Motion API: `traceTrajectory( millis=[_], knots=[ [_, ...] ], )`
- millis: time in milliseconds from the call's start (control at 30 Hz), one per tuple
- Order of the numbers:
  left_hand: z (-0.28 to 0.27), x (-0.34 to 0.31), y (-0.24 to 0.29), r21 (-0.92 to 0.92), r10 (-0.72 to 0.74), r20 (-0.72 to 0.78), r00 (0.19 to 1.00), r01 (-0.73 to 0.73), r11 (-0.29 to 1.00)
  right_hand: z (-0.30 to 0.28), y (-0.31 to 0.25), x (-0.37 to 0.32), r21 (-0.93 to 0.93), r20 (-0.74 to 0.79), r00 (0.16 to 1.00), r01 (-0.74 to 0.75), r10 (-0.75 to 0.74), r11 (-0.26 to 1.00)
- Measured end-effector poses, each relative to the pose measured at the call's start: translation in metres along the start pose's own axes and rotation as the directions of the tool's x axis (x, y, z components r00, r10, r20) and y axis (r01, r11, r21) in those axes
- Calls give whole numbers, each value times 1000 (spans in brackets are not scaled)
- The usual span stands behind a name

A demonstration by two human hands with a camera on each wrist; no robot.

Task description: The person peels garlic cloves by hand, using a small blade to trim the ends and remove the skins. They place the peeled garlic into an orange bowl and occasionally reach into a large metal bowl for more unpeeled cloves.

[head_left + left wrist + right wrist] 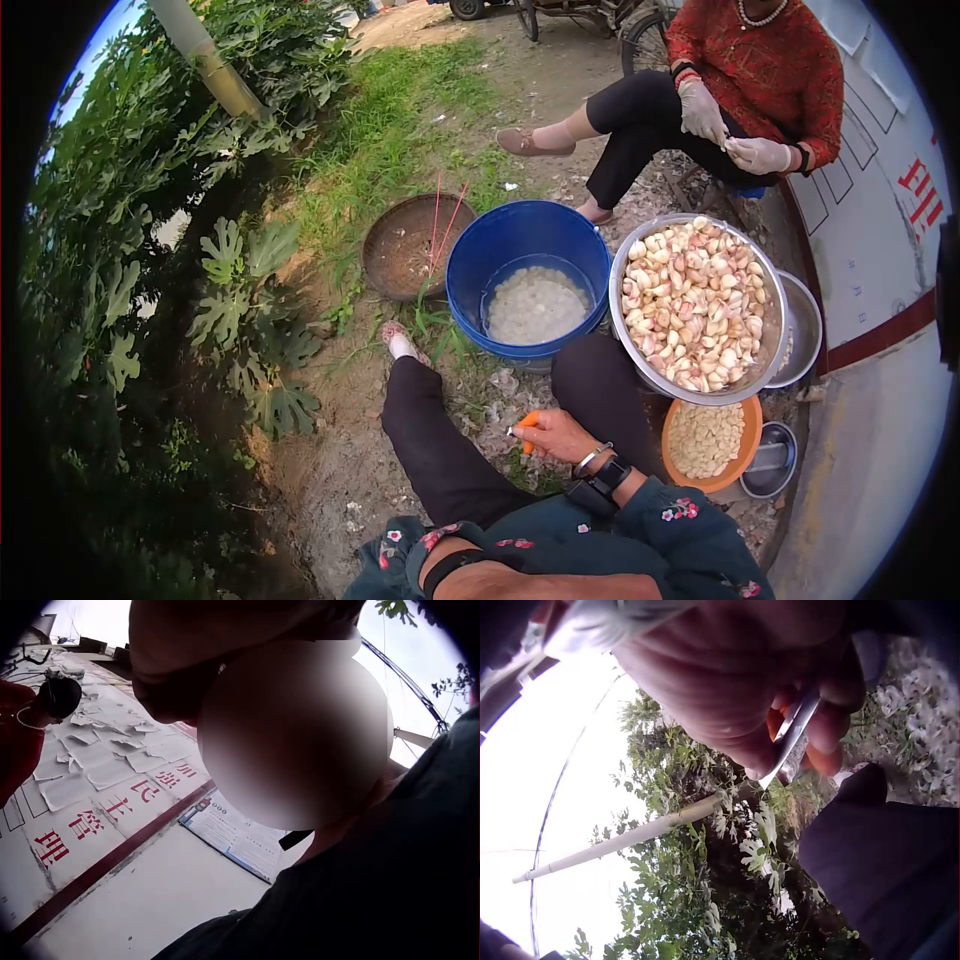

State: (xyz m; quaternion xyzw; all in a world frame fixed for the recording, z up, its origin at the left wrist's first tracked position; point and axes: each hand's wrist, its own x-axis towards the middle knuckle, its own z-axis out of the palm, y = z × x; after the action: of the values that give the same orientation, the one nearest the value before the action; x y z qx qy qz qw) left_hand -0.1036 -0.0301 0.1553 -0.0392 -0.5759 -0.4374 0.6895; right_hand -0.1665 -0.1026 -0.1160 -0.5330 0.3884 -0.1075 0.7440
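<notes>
Over my lap, my right hand (560, 435) grips a small knife with an orange handle (528, 430). Its metal blade (791, 739) shows between the thumb and fingers in the right wrist view. My left hand (232, 637) is a dark shape raised close to my face, its fingers mostly in shadow; whether it holds anything I cannot tell. Beside my right knee stands a metal basin (640, 360) heaped with unpeeled garlic cloves (700, 300). Ahead, a blue bucket (470, 260) contains pale peeled cloves (540, 305) in water.
An orange bowl (752, 440) of peeled cloves and a small metal bowl (770, 470) sit below the basin. Left of the bucket lies a round brown basket (385, 250). Another person (760, 80) in white gloves sits opposite. A white wall (860, 450) borders the right; leafy plants (110, 280) the left.
</notes>
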Motion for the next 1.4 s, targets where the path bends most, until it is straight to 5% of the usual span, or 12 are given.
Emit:
traceTrajectory(
  millis=[100,400,767,1100,1233,1333,1400],
  knots=[
    [14,-8,3,75,69,-151,986,-58,995,-2,3,1,-19,0,1000,-9,9,1000],
    [1,-10,3,297,347,-156,925,-291,909,-1,9,6,10,-18,1000,-4,5,1000],
    [-10,-6,33,319,212,-221,952,-134,938,-1,8,3,129,9,1000,3,-4,992],
    [-19,-21,26,469,429,-171,887,-310,827,0,3,5,32,-12,1000,-8,8,999],
    [-48,-33,30,405,289,-121,950,-218,888,1,0,1,95,-10,1000,-24,25,995],
    [-66,-32,57,431,22,-182,983,60,900,0,-5,-1,124,10,999,-41,40,991],
    [-79,-58,60,384,-114,-402,908,281,880,0,-13,-9,192,-23,1000,-9,13,981]
  ],
)
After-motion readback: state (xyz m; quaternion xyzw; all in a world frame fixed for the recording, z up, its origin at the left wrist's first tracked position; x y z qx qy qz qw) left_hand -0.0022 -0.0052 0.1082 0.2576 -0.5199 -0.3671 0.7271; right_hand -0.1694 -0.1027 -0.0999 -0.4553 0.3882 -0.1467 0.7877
